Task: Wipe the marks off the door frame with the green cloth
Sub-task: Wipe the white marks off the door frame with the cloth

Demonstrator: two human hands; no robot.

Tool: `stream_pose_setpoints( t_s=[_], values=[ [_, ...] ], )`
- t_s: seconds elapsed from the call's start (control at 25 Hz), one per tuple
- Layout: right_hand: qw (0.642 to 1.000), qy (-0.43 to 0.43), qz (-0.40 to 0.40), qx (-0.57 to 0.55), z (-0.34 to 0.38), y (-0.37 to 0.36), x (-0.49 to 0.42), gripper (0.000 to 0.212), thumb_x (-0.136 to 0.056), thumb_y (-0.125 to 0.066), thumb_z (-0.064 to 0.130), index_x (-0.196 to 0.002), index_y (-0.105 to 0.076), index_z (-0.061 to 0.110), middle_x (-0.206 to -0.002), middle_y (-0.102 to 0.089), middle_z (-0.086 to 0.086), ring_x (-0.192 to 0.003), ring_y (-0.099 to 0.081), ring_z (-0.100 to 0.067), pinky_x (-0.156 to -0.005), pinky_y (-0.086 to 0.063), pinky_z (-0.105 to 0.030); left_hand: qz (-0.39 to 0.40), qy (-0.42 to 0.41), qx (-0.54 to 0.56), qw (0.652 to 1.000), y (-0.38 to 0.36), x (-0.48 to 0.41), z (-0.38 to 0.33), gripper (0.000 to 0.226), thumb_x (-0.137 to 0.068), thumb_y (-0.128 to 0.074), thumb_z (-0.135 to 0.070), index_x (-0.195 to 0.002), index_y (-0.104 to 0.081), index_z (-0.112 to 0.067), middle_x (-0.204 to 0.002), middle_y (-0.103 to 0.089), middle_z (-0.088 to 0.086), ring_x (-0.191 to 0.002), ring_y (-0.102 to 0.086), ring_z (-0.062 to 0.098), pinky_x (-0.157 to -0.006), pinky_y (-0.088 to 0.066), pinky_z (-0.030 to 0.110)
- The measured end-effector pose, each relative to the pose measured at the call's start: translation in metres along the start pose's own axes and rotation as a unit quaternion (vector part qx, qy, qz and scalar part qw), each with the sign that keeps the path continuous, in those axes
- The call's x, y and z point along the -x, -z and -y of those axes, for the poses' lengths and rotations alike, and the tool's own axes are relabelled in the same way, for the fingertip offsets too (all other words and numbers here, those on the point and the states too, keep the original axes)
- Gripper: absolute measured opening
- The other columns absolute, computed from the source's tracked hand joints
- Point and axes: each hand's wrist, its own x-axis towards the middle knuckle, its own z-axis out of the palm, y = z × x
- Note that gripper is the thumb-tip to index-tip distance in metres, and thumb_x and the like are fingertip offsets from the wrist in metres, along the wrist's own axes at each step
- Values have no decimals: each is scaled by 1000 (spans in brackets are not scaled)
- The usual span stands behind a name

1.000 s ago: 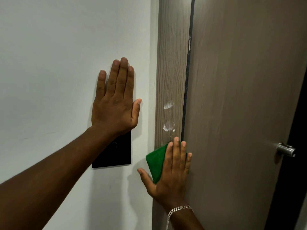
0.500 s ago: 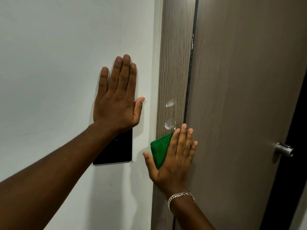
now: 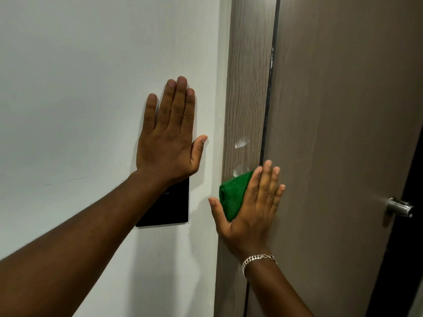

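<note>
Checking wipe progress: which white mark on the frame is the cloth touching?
The lower white mark: the green cloth under the right hand meets its bottom edge. The upper white mark sits clear above.

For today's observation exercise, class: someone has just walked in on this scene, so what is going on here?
A person is cleaning a door frame. The right hand presses a folded green cloth flat against the frame, its top edge at the lower white mark. The upper white mark is not yet wiped. The left hand is braced flat on the white wall, partly covering a black wall panel.
</note>
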Motion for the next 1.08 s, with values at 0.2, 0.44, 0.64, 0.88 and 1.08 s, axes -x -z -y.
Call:
stream_pose_setpoints(
  t_s=[0.2,0.44,0.64,0.88,1.08],
  values=[
    [993,114,25,10,-10,1,-1,101,-87,-40,72,-152,-13,1,-163,-9,-14,-154,-1,-30,-126,0,-50,2,3,0,1000,1,1,-1,82,-93,-27,-51,-154,-2,-3,-164,-3,20,-153,-2,33,-124,-7,53],
    [995,96,14,23,-4,4,-15,99,-88,-37,72,-153,-12,2,-164,-9,-15,-154,-2,-31,-125,2,-50,6,2,2,1000,3,-2,-1,82,-93,-26,-52,-154,-3,-3,-164,-4,19,-153,-2,33,-124,-8,52],
    [999,28,-12,10,8,1,-29,96,-89,-33,71,-154,-15,2,-164,-12,-16,-154,-6,-31,-126,0,-47,6,1,2,1000,1,-1,-2,82,-93,-24,-52,-154,-2,-4,-165,-2,18,-153,-1,32,-124,-8,52],
    [998,67,-1,4,1,7,-44,96,-90,-37,69,-154,-12,3,-165,-9,-15,-155,-4,-30,-127,-1,-45,10,4,4,1000,3,-1,-1,82,-92,-21,-54,-155,0,-5,-165,-1,17,-153,0,32,-124,-9,52],
    [994,110,5,20,4,5,-49,96,-89,-37,70,-154,-13,3,-165,-9,-16,-155,-5,-31,-127,-3,-49,9,5,6,1000,3,0,0,81,-93,-23,-53,-155,-2,-4,-165,-1,17,-153,-1,31,-124,-8,52]
  ],
)
